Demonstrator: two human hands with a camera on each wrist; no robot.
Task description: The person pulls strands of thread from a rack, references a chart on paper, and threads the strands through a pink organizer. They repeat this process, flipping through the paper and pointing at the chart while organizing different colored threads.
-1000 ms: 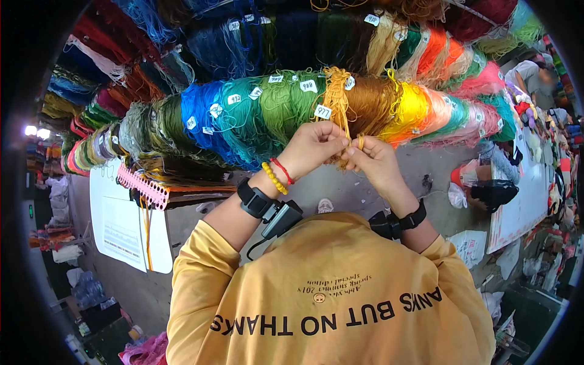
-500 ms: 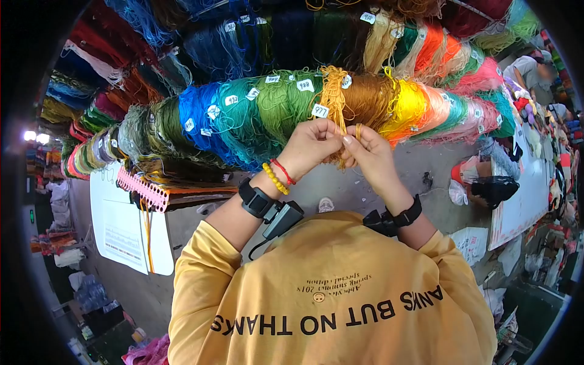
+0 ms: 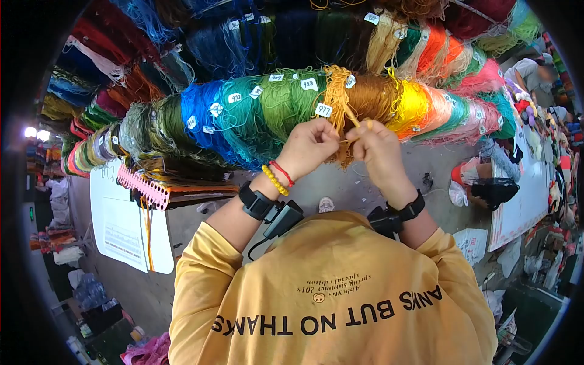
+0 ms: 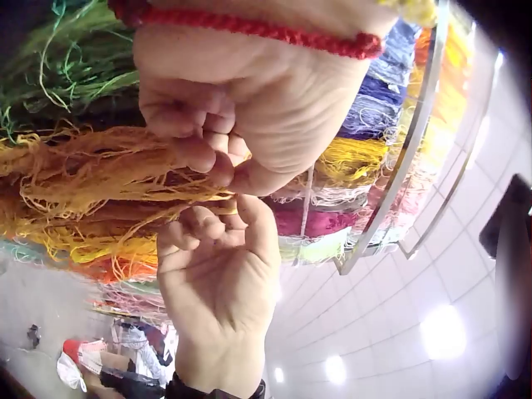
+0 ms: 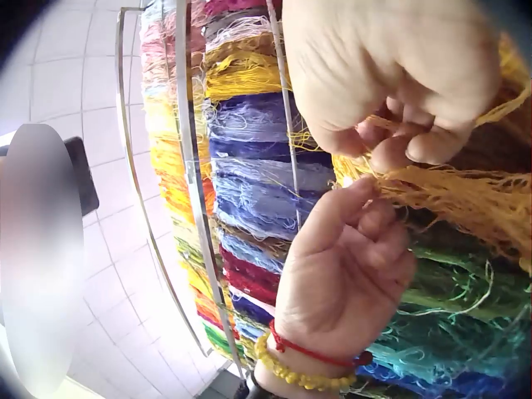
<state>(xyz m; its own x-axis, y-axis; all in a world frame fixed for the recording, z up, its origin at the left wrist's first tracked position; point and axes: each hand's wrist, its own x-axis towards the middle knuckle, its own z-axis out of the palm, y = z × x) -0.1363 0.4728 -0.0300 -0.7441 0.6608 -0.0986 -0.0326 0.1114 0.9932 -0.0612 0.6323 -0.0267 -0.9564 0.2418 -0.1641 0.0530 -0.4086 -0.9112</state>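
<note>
A hank of golden-orange thread hangs over a rod among other colours, beside a white tag marked 977. My left hand, with a red cord and yellow beads at the wrist, pinches the hank's threads at its lower front. To its right, my right hand pinches a thin bundle of the same thread, which slants down from the hank to the fingers. In the right wrist view, frayed strands spread from between both hands' fingertips. The thread ends are partly hidden behind the fingers.
Green hanks sit left of the golden one, brown thread right. A pink holed card with hanging threads lies over white sheets at left. More hanks hang behind. Bags stand at right; another person is far right.
My hands have moved slightly apart. The right hand's fingers have curled in more, and a bundle of golden thread now stretches from the hank to them.
</note>
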